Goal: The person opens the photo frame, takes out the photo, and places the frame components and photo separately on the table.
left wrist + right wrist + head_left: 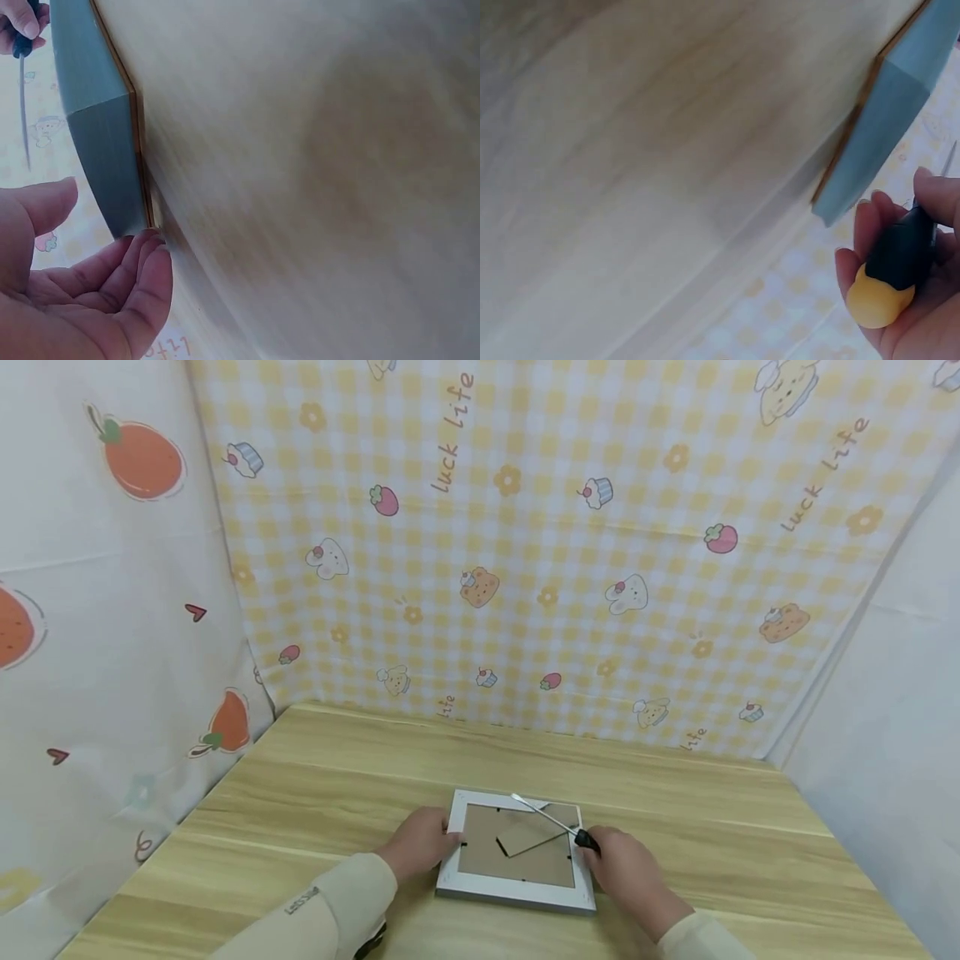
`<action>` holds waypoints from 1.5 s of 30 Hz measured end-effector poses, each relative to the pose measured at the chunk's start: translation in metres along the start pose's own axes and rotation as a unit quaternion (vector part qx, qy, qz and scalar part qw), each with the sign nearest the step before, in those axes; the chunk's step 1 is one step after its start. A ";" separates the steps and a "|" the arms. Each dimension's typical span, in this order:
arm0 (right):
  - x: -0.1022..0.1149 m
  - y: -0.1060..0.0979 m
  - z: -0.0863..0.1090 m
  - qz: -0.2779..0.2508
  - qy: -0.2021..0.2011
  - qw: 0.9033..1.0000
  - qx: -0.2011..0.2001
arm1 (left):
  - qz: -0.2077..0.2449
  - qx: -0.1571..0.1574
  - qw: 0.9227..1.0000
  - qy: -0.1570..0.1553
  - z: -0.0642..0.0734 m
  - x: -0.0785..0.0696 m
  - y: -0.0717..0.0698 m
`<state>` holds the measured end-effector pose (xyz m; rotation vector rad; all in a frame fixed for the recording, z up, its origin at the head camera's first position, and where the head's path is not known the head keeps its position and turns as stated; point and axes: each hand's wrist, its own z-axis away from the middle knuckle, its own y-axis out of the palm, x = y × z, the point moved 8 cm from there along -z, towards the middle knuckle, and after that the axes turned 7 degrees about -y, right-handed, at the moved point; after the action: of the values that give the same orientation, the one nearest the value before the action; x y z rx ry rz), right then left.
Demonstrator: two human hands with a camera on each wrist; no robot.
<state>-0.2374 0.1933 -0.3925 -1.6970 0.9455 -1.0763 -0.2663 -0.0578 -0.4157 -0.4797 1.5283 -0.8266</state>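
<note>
Cream sleeves (322, 906) come nearest the head camera, reaching up from its bottom edge to a white frame (517, 894) that lies back side up on the near part of the surface (315, 760). Its brown backing board (480, 868) carries a dark-edged flap (525, 839), and small black tabs sit around the opening. At the frame's left side, the left hand (422, 843) has its thumb over the white border and its fingers curled in at the lower edge, so the grip holds that side between them. Whether the frame lies fully flat cannot be told.

Just beside the frame's right edge, the right hand (626, 868) has its fingers wrapped round the handle of a screwdriver (553, 820); the right wrist view shows that handle as black with a yellow end. The metal shaft slants leftward over the backing, its tip above the far border.

Behind the wood-grained surface hangs a yellow-checked cloth (547, 552) printed with cupcakes, strawberries and "luck life". White cloth with orange fruit (144, 460) and red hearts covers the left side, and a paler sheet (885, 693) the right.
</note>
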 end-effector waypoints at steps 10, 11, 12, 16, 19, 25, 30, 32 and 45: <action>0.026 -0.008 0.006 0.026 -0.084 0.996 -0.010 | 0.005 0.013 1.000 -0.006 0.005 0.002 -0.003; 0.027 -0.007 0.006 0.022 -0.089 0.996 -0.003 | 0.006 0.016 1.000 -0.007 0.006 0.002 -0.003; 0.029 -0.006 0.006 0.017 -0.094 0.995 0.005 | 0.006 0.019 1.000 -0.008 0.006 0.002 -0.003; 0.033 -0.001 0.006 0.012 -0.115 0.993 0.033 | 0.009 0.031 0.999 -0.014 0.007 0.001 -0.003; 0.037 0.004 0.005 0.011 -0.131 0.990 0.056 | 0.011 0.039 0.999 -0.020 0.008 0.002 -0.003; 0.045 0.008 0.002 -0.001 -0.138 0.985 0.100 | 0.008 0.044 0.999 -0.011 0.008 0.001 -0.005; 0.052 0.008 -0.002 -0.008 -0.149 0.981 0.125 | 0.008 0.038 0.999 0.000 0.008 0.001 -0.006; 0.053 0.009 -0.003 -0.009 -0.152 0.979 0.137 | 0.007 0.037 0.999 0.002 0.007 0.002 -0.006; 0.063 0.006 -0.015 -0.010 -0.179 0.968 0.177 | 0.013 0.046 0.999 0.004 0.005 0.003 -0.005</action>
<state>-0.2313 0.1297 -0.3784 -1.5338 0.4741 -0.8517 -0.2628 -0.0643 -0.4136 -0.3882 1.4936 -0.8750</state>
